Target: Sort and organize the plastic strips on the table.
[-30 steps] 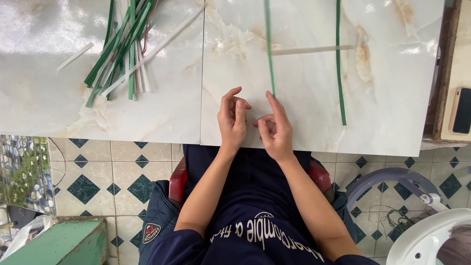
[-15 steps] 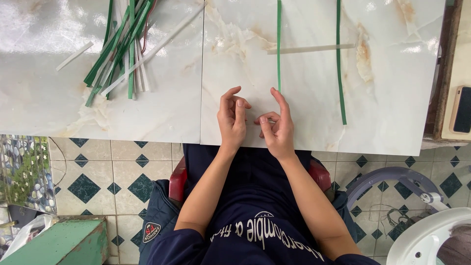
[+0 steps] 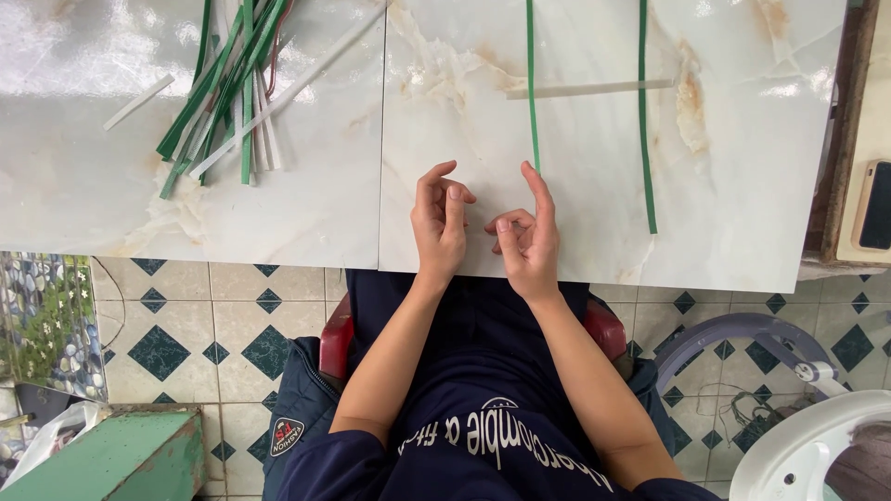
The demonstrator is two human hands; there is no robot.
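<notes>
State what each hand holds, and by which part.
The right hand touches the near end of a green strip with its index fingertip; a grip cannot be confirmed. The left hand holds nothing.

The surface (image 3: 306, 213) looks like polished marble-patterned slab, glossy and smooth, throwing back bright glare. The green strip (image 3: 531, 83) by the right hand (image 3: 524, 243) is thin, flat and plastic-looking with a slight sheen, as is the second green strip (image 3: 643, 111). The white strip (image 3: 589, 89) looks matt. The floor tiles (image 3: 232, 315) are glazed ceramic, and the dark top (image 3: 483, 408) is soft matt cloth
</notes>
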